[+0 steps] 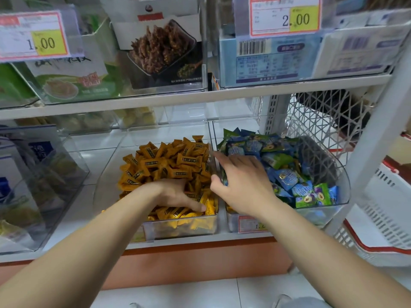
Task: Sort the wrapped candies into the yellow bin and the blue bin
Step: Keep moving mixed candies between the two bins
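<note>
Both hands are in at the lower shelf (pixel 200 240).

Left hand (pixel 175 193): sunk into the yellow wrapped candies (pixel 169 161) at the front of the yellow bin (pixel 104 185). The thumb lies straight on top of the pile and the fingers are buried under wrappers. Can't tell if they're gripping anything.

Right hand (pixel 242 185): palm down over the left edge of the blue bin (pixel 342 181), right next to the clear wall between the two bins. Index finger is stretched forward along that wall, thumb is out to the side and touching or nearly touching it. Fingers spread wide, nothing visibly held.

Blue and green wrapped candies (pixel 287 176) fill the blue bin, heaped towards the back. Yellow ones are heaped the same way in theirs. The bins sit side by side, touching, both clear plastic.

A price label (pixel 251 223) on the blue bin's front is partly hidden by the right wrist. The upper shelf has snack boxes behind price tags reading 1.00 (pixel 33 36) and 2.00 (pixel 287 16). A white wire basket (pixel 322 121) sits behind the blue bin, and a red-rimmed shopping basket (pixel 389 230) is off to the right.
</note>
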Demonstrator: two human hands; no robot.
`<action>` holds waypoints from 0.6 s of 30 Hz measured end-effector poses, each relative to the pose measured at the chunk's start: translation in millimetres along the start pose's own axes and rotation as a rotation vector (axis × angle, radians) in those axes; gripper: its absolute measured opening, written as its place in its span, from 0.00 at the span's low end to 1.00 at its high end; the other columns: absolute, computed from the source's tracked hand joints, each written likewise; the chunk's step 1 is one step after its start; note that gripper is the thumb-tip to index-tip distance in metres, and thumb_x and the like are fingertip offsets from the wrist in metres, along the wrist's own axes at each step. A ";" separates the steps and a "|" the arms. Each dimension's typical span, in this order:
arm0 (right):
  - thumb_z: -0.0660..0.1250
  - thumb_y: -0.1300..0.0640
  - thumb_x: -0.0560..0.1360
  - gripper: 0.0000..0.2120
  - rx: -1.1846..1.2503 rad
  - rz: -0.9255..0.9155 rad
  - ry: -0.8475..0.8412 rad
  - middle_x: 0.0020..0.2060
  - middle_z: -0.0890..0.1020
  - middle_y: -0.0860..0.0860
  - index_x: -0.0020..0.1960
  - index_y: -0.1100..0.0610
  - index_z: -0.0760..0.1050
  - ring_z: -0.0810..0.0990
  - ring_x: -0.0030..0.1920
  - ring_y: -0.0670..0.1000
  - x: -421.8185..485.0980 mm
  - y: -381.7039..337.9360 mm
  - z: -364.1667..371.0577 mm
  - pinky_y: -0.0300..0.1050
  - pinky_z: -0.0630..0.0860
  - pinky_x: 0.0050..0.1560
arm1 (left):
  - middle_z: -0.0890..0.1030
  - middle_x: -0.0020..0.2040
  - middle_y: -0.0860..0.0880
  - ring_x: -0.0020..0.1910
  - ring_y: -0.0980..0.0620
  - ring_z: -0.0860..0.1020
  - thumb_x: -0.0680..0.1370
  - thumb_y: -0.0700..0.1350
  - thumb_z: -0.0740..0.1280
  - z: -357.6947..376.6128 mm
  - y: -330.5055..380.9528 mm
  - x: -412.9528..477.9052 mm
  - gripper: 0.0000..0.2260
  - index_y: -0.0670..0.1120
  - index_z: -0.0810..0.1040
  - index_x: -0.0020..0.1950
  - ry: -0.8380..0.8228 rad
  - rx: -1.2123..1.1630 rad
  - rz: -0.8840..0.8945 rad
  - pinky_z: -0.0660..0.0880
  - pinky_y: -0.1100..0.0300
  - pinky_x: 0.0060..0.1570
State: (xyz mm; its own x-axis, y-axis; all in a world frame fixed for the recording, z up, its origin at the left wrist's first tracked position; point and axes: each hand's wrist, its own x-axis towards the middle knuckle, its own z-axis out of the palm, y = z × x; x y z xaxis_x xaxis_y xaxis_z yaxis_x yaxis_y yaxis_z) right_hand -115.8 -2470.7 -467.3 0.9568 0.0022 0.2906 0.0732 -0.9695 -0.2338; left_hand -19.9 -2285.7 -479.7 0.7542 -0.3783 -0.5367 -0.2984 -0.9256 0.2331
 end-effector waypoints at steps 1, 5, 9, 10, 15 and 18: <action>0.50 0.38 0.74 0.31 0.001 0.002 0.000 0.59 0.80 0.48 0.76 0.46 0.62 0.73 0.63 0.52 -0.2 -0.2 0.5 0.53 0.64 0.67 | 0.61 0.79 0.51 0.76 0.47 0.62 0.61 0.75 0.71 -1.7 0.6 0.2 0.55 0.53 0.56 0.80 -0.008 -0.035 0.001 0.61 0.55 0.71; 0.48 0.38 0.74 0.32 0.003 0.011 0.003 0.61 0.79 0.47 0.76 0.45 0.61 0.72 0.65 0.51 0.3 -0.3 2.3 0.53 0.64 0.68 | 0.66 0.77 0.48 0.74 0.46 0.66 0.64 0.73 0.72 -4.7 3.2 1.3 0.51 0.48 0.62 0.79 -0.090 -0.088 -0.013 0.64 0.51 0.72; 0.49 0.38 0.74 0.31 0.017 0.009 0.022 0.61 0.79 0.46 0.76 0.43 0.62 0.72 0.65 0.51 1.2 1.5 6.3 0.53 0.64 0.68 | 0.71 0.72 0.50 0.69 0.48 0.70 0.61 0.69 0.73 -5.1 0.1 -4.3 0.48 0.50 0.66 0.76 -0.084 -0.144 0.128 0.66 0.49 0.71; 0.49 0.38 0.74 0.31 0.021 0.012 0.024 0.61 0.79 0.46 0.75 0.43 0.62 0.72 0.65 0.51 1.6 1.0 6.8 0.53 0.64 0.68 | 0.72 0.71 0.51 0.69 0.49 0.70 0.61 0.68 0.73 -5.1 -2.3 -5.6 0.47 0.50 0.66 0.75 -0.071 -0.162 0.156 0.66 0.50 0.71; 0.49 0.39 0.73 0.31 0.034 0.019 0.034 0.61 0.79 0.46 0.75 0.43 0.62 0.72 0.65 0.52 1.8 -0.5 7.7 0.54 0.64 0.67 | 0.78 0.62 0.54 0.61 0.53 0.76 0.68 0.56 0.78 -1.3 -11.3 -4.7 0.29 0.53 0.73 0.66 -0.015 -0.296 0.232 0.71 0.60 0.62; 0.51 0.39 0.74 0.30 0.051 0.024 0.045 0.60 0.80 0.46 0.75 0.43 0.63 0.72 0.64 0.52 1.5 0.1 7.4 0.53 0.64 0.66 | 0.81 0.57 0.55 0.58 0.55 0.77 0.69 0.53 0.78 -0.3 -20.9 -4.9 0.22 0.54 0.77 0.61 0.132 -0.438 0.249 0.72 0.59 0.61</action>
State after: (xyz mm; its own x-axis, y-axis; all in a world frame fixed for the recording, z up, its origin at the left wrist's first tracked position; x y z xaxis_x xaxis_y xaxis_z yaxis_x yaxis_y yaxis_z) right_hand -112.3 -2468.9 -473.8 0.9451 -0.0326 0.3252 0.0661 -0.9554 -0.2880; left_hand -17.2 -2264.5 -481.6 0.7674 -0.5545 -0.3218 -0.2264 -0.7040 0.6731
